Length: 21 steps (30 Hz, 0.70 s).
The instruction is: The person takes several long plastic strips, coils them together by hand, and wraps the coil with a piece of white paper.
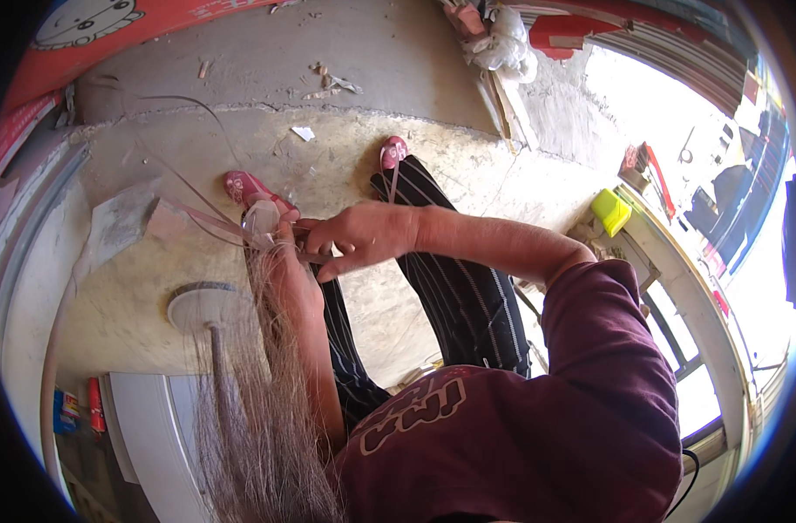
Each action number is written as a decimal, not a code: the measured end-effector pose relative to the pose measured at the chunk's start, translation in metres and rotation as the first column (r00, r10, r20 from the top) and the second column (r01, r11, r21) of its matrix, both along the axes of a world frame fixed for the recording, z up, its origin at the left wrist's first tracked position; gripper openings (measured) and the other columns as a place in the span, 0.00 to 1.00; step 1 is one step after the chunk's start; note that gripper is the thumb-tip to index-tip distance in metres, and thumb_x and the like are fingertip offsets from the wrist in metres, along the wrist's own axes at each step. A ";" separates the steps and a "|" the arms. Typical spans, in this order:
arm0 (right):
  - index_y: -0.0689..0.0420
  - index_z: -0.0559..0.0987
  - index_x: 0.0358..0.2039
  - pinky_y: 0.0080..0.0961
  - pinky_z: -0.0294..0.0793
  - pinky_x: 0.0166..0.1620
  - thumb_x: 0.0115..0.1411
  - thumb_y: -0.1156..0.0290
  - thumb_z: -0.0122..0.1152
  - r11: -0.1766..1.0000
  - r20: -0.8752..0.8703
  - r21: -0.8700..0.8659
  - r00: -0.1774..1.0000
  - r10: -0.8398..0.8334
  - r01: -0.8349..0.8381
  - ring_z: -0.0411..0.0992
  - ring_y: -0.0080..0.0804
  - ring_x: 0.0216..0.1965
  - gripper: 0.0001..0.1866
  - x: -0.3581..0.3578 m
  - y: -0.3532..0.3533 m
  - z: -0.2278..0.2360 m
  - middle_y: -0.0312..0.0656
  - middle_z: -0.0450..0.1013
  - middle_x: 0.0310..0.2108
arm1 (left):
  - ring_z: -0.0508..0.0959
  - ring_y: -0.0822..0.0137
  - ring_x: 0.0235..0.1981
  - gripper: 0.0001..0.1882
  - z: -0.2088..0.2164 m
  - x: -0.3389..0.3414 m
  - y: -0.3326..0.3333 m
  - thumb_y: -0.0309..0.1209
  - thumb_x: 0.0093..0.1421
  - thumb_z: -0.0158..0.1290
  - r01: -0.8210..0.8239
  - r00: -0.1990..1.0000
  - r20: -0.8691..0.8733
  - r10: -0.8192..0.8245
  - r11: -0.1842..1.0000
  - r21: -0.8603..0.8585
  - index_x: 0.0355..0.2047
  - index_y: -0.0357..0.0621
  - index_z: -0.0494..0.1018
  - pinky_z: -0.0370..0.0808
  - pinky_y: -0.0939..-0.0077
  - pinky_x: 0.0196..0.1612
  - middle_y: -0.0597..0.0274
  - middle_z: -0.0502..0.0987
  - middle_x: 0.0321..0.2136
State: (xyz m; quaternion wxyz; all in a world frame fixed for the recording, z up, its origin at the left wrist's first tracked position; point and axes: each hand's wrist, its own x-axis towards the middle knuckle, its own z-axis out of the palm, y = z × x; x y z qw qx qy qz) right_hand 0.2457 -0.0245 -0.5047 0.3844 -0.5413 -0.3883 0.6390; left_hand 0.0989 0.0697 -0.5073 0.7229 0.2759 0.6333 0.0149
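Left hand (286, 261) gripping fibre bundle (258, 410) at top, strands hanging down past forearm. Right hand (359, 237) pinching strands beside left, fingers closing on them. Both working above knees, over concrete floor (345, 148).

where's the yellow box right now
In the head view the yellow box sits far to the person's right, on the corner of a pale ledge by the bright doorway, well away from both hands.
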 end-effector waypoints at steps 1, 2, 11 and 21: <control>0.57 0.74 0.41 0.30 0.74 0.39 0.57 0.63 0.56 0.998 -0.142 -0.036 0.988 -0.063 0.058 0.75 0.34 0.32 0.15 0.018 -0.011 -0.010 0.41 0.75 0.34 | 0.75 0.67 0.30 0.15 -0.004 0.000 -0.003 0.38 0.62 0.47 0.057 0.997 0.047 -0.060 0.997 0.060 0.42 0.38 0.71 0.71 0.73 0.36 0.58 0.76 0.30; 0.56 0.76 0.41 0.27 0.74 0.40 0.57 0.65 0.56 0.970 -0.160 -0.045 0.957 -0.243 0.239 0.75 0.28 0.34 0.13 0.025 -0.029 -0.039 0.39 0.76 0.36 | 0.75 0.67 0.30 0.16 0.002 0.004 -0.002 0.38 0.62 0.47 0.060 0.998 0.026 -0.061 0.998 0.037 0.42 0.38 0.71 0.71 0.73 0.35 0.58 0.76 0.30; 0.58 0.61 0.58 0.33 0.56 0.61 0.46 0.59 0.64 0.166 0.895 -0.439 0.413 0.170 0.883 0.54 0.47 0.61 0.40 0.148 -0.358 -0.204 0.55 0.53 0.60 | 0.68 0.71 0.20 0.19 0.005 0.020 -0.006 0.40 0.63 0.45 0.186 0.979 0.108 -0.175 0.977 -0.102 0.46 0.37 0.69 0.66 0.79 0.27 0.62 0.71 0.22; 0.60 0.65 0.53 0.33 0.69 0.50 0.43 0.49 0.67 -0.043 0.782 -0.624 0.623 -0.030 0.781 0.71 0.42 0.47 0.41 0.145 -0.377 -0.270 0.55 0.70 0.47 | 0.67 0.72 0.18 0.20 -0.002 0.017 0.000 0.41 0.63 0.45 0.253 0.961 0.155 -0.229 0.954 -0.162 0.48 0.37 0.68 0.64 0.79 0.27 0.61 0.72 0.24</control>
